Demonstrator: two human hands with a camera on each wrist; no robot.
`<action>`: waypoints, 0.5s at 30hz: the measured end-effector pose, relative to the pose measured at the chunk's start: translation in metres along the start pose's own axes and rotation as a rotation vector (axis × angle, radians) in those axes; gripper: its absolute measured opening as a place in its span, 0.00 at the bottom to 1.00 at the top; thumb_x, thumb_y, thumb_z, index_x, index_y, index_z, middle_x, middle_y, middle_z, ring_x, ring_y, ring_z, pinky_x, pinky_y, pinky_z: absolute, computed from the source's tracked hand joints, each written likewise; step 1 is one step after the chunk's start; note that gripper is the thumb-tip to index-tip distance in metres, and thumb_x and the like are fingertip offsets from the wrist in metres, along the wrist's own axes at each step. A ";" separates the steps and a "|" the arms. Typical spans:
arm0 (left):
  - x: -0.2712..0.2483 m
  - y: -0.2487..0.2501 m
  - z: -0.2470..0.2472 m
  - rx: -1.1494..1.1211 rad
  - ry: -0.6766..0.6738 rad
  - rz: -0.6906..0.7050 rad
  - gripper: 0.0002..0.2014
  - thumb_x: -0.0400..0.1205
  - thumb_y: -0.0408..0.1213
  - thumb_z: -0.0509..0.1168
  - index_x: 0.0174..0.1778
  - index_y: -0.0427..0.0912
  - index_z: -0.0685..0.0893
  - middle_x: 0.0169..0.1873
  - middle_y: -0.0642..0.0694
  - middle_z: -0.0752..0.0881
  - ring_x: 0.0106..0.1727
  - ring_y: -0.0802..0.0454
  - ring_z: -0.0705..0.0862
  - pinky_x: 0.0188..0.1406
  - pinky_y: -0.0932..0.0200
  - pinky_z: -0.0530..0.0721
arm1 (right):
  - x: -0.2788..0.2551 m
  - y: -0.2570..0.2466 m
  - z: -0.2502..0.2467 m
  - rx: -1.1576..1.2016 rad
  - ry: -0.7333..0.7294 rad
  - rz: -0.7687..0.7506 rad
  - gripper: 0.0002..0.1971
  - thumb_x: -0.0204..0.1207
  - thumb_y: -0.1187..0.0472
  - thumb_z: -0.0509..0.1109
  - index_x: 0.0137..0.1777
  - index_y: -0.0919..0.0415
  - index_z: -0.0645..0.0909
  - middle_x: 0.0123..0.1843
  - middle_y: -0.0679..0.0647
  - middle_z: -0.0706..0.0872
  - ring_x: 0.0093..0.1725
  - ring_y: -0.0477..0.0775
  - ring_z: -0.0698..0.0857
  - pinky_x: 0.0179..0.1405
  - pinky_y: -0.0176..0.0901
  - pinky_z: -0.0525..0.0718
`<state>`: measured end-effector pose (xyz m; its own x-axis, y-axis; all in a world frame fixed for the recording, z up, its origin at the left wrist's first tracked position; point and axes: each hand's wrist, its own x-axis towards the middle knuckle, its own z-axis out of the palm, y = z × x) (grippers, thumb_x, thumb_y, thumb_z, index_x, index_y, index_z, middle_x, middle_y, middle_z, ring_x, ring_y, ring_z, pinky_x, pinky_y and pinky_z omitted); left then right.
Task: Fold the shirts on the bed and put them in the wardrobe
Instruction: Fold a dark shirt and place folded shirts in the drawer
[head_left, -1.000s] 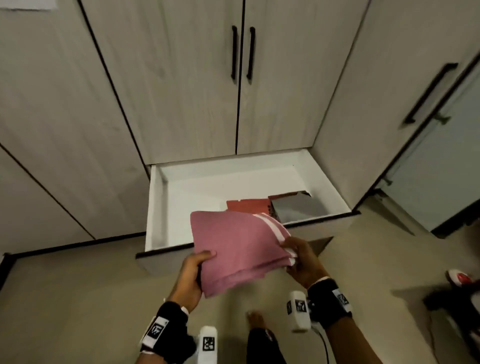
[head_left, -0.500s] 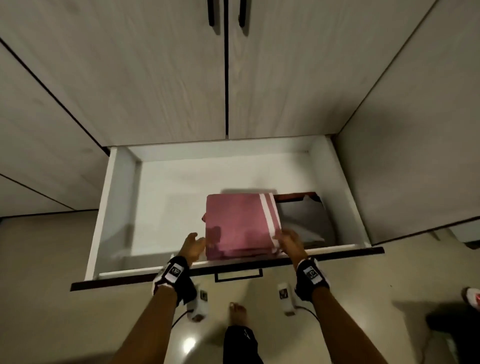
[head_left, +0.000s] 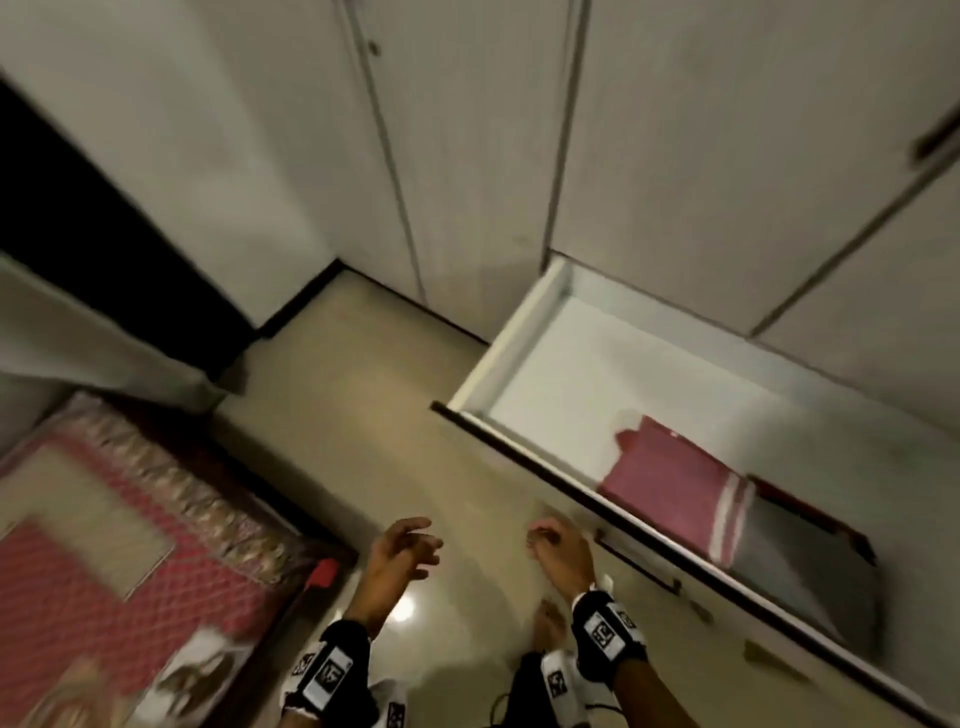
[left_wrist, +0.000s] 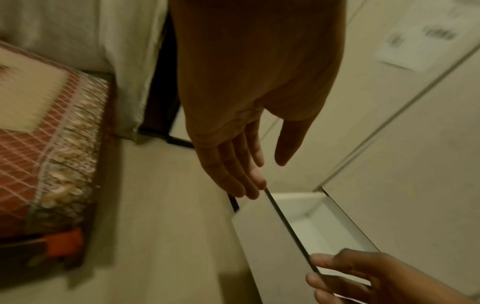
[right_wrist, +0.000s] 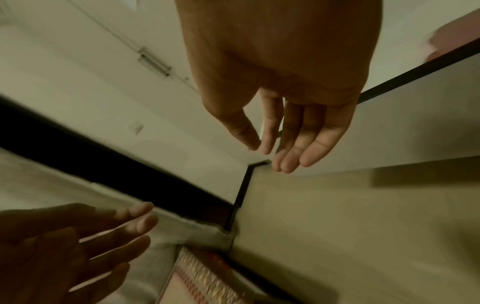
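The folded pink shirt (head_left: 670, 493), a soft knit with two white stripes along one edge, lies flat inside the open wardrobe drawer (head_left: 519, 332), against the drawer's front edge and toward its right end. Beside it, on the right, rests a smooth grey folded garment (head_left: 810, 561) with a dark red piece (head_left: 810, 506) showing behind it. The drawer is a white, hard-sided box with a dark strip along its front lip; its left half is bare white board. Above it stand the pale wood-grain wardrobe doors (head_left: 701, 156).

Both hands hang over the glossy beige floor (head_left: 363, 415), apart from the drawer's front. The left hand (head_left: 402, 551) is released, fingers spread and nearly straight, holding nothing. The right hand (head_left: 561, 551) is also empty, fingers loosely extended in the wrist view.

At the left, the bed (head_left: 104, 545) carries a quilted red and cream cover with a patterned border; bare floor runs between its edge and the drawer.
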<state>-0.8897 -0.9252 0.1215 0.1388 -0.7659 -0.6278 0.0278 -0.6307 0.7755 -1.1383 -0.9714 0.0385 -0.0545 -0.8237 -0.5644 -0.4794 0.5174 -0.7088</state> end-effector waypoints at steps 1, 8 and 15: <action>-0.012 -0.010 -0.033 -0.029 0.071 0.016 0.16 0.80 0.37 0.71 0.64 0.41 0.86 0.51 0.39 0.93 0.55 0.35 0.91 0.54 0.47 0.88 | -0.002 -0.020 0.029 -0.011 -0.077 -0.039 0.08 0.74 0.64 0.74 0.38 0.50 0.89 0.37 0.50 0.92 0.42 0.53 0.91 0.48 0.47 0.87; -0.149 -0.126 -0.293 -0.353 0.640 0.017 0.11 0.87 0.21 0.62 0.55 0.35 0.88 0.48 0.37 0.93 0.54 0.37 0.90 0.54 0.50 0.87 | -0.056 -0.140 0.276 -0.320 -0.429 -0.267 0.08 0.76 0.64 0.75 0.37 0.51 0.89 0.34 0.51 0.93 0.39 0.61 0.93 0.46 0.55 0.89; -0.323 -0.258 -0.450 -0.723 1.253 -0.046 0.08 0.87 0.25 0.64 0.52 0.35 0.90 0.47 0.35 0.93 0.52 0.35 0.90 0.49 0.52 0.86 | -0.212 -0.216 0.538 -0.577 -0.890 -0.492 0.06 0.80 0.61 0.74 0.43 0.57 0.92 0.35 0.51 0.93 0.36 0.52 0.90 0.45 0.50 0.88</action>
<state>-0.4967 -0.4587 0.1541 0.8727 0.1035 -0.4771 0.4880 -0.1611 0.8578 -0.5516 -0.7838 0.0840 0.7708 -0.3343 -0.5423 -0.6175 -0.1828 -0.7651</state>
